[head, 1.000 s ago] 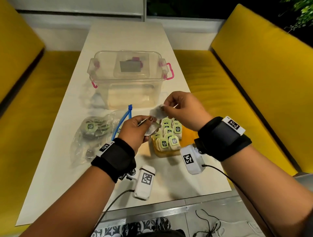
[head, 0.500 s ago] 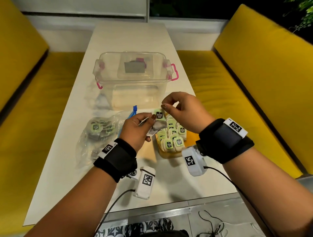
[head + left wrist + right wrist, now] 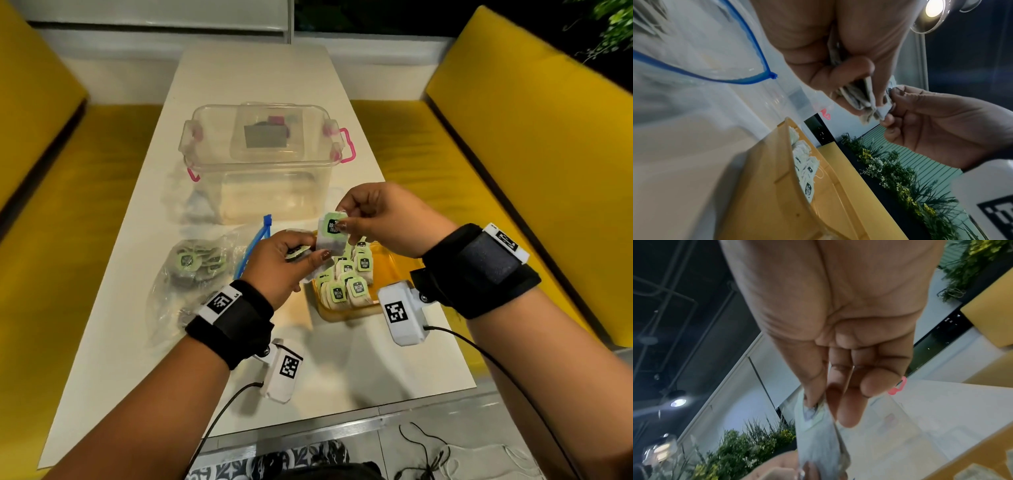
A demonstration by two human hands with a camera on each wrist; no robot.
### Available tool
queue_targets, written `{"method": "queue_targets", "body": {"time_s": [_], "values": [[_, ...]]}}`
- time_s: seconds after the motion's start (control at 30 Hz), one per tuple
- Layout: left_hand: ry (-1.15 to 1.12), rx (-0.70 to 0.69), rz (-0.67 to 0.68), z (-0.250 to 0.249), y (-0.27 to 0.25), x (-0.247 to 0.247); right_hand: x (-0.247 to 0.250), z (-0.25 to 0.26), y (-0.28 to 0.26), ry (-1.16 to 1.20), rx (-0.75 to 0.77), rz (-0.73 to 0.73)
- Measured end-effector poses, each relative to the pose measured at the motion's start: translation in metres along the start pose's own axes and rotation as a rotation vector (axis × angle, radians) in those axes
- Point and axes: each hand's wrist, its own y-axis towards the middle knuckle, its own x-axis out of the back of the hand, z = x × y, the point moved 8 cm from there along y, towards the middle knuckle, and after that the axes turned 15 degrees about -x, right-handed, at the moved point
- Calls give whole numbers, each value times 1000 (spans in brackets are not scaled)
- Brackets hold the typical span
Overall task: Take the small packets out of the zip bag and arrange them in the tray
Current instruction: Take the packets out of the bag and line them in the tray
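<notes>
My right hand [image 3: 346, 219] pinches one small packet [image 3: 330, 233], a tea bag with a green tag, by its top; the packet hangs over the far end of the orange tray [image 3: 390, 270]. My left hand [image 3: 301, 255] grips a bunch of several more packets [image 3: 861, 99] just left of it, and its thumb touches the hanging packet's lower edge. Rows of packets [image 3: 346, 284] stand in the tray's left part. The clear zip bag [image 3: 191, 270] with a blue zip strip [image 3: 255, 240] lies left of the tray, still holding several packets.
A clear lidded box [image 3: 263, 161] with pink latches stands behind the hands on the white table [image 3: 359, 370]. Yellow benches [image 3: 513, 161] flank the table on both sides. Cables from the wrist cameras hang over the table's near edge.
My right hand has lifted one packet out of the left hand's bunch and turned it so its green tag faces me. The camera view shifted slightly.
</notes>
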Motion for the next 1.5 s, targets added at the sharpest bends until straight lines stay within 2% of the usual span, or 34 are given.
{"method": "queue_targets", "body": {"time_s": [0.27, 0.37, 0.5, 0.57, 0.77, 1.0, 1.1, 1.17, 1.23, 1.43, 1.5], "values": [[-3, -15, 4, 5, 6, -16, 9, -7, 1, -112, 10, -43], [-23, 35, 12, 12, 5, -23, 16, -13, 3, -200, -6, -78], [18, 103, 19, 27, -1, -26, 20, -38, 15, -343, -119, -74], [22, 141, 9, 33, -6, -25, 16, -55, 22, -463, -195, -26], [41, 161, 10, 38, -11, -24, -19, -103, 35, -787, -387, 269], [37, 155, 2, 36, -12, -24, -34, -118, 55, -848, -441, 279], [42, 162, 3, 37, -12, -24, -35, -113, 63, -924, -380, 210], [47, 162, 3, 36, -12, -24, -37, -113, 64, -930, -395, 232], [53, 161, 5, 35, -12, -24, -39, -114, 63, -914, -417, 265], [50, 174, 2, 34, -13, -24, -39, -114, 69, -813, -434, 208], [49, 173, 5, 34, -13, -24, -35, -116, 72, -674, -454, 181]]}}
